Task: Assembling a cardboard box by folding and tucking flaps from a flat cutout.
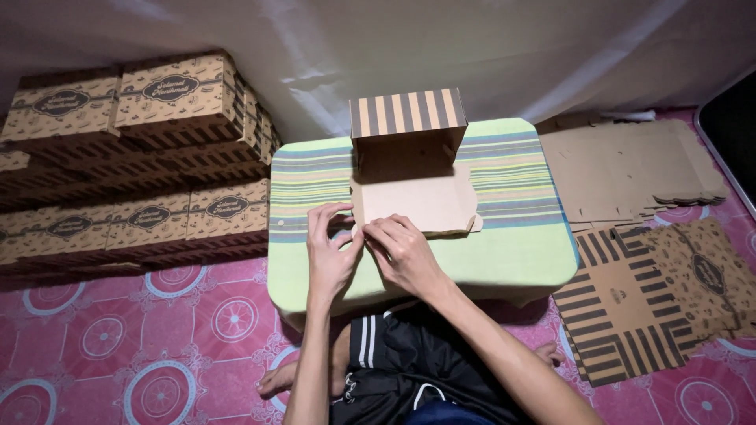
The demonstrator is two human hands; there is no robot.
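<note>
Left of the small green striped table (512, 260) stand stacked finished boxes (150, 157). On the table lies the half-folded cardboard box (409, 169); the left hand (331, 248) and right hand (405, 252) pinch its near-left flap corner. Right of the table lie flat cardboard blanks (638, 236).

Cardboard boxes, folded and flat

A half-folded brown box (409, 157) with a striped wall stands on the tabletop; finished patterned boxes (134, 157) with dark oval labels are stacked at left; flat blanks (630, 169) and striped printed sheets (630, 303) lie at right
</note>
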